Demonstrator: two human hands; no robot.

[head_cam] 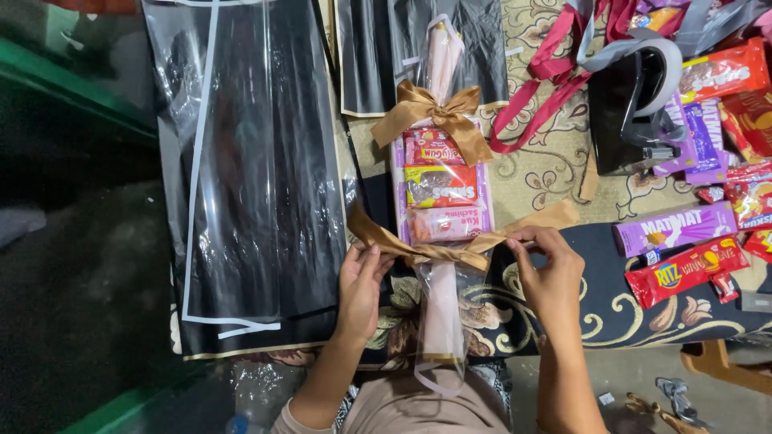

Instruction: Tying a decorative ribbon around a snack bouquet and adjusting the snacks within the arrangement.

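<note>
A long clear-wrapped bundle of snack packets point(441, 193) lies upright in the middle of the patterned cloth. A gold ribbon bow point(433, 112) is tied near its top. A second gold ribbon point(450, 251) crosses its lower end. My left hand point(362, 285) pinches that ribbon at the left side. My right hand point(547, 269) grips the ribbon's other end at the right, pulling it across the wrap. The pink lower stem of the bundle point(441, 317) runs down between my arms.
Black-and-clear wrapping sheets point(249, 177) lie to the left and at the top. A black tape dispenser point(631, 104) and red ribbon point(547, 72) sit at the upper right. Several snack packets point(700, 249) lie scattered on the right.
</note>
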